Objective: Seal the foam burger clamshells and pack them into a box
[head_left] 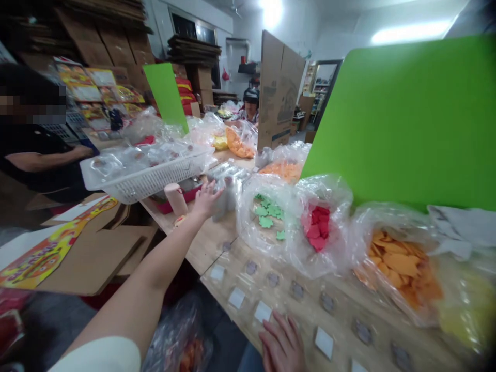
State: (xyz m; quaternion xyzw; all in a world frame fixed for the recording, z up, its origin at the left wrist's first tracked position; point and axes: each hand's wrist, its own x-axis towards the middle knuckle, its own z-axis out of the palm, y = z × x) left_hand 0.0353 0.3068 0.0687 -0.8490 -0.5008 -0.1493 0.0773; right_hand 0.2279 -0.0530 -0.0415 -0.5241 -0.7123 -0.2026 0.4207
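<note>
My left hand [209, 199] is stretched far forward, fingers spread, at the near side of some stacked clear plastic pieces [228, 181]. Whether its fingertips touch them cannot be made out. Near the table edge, my right hand [282, 341] lies with fingers extended, close to a white square [263, 312]. More white squares [324, 342] form a row along the edge. Behind them runs a row of small greyish see-through pieces [297, 289]. Open plastic bags hold green leaf-like shapes [267, 211], red pieces [318, 227] and orange pieces [403, 263].
A white plastic basket [147, 178] of clear packages stands left of my reaching arm, with a pink cylinder [175, 199] before it. Green panel [406, 119] and cardboard sheet [277, 93] rise behind the bags. Cardboard [93, 253] lies at left. Two people sit beyond.
</note>
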